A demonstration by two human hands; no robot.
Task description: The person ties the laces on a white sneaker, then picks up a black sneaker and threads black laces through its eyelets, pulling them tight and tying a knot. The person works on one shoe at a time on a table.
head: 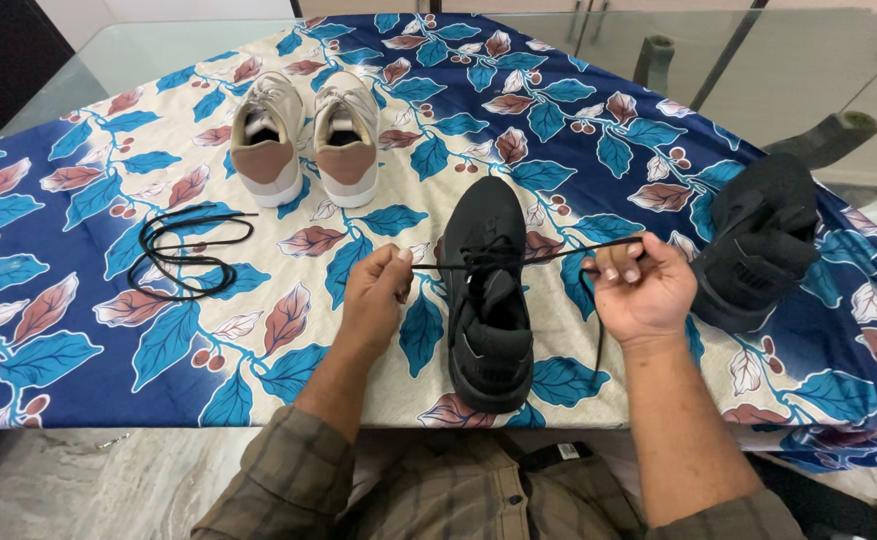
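A person seated at a glass tabletop point(158, 60) covered with a blue, cream and rust leaf-print cloth point(578, 130) is lacing a black shoe point(488, 290), which lies in the middle of the cloth directly before them, heel toward the body and toe pointing away. The left hand point(376, 295), just left of the shoe, pinches one end of a black lace point(558, 252) between thumb and fingertips. The right hand point(640, 290), just right of the shoe, pinches the other end, and the surplus lace hangs from it in a loop toward the near edge of the cloth. The lace runs taut between both hands across the shoe's upper eyelets, so the step appears to be pulling the lace even and snug through the shoe. The next move would seem to call for crossing the ends and threading or knotting them while keeping tension. To the right of the shoe lies a second black shoe point(758, 240), tipped on its side. Beyond the shoe and to its left stands a pair of beige sneakers point(305, 140), heels facing the person. Far left of the shoe, a loose black lace point(183, 250) lies coiled.
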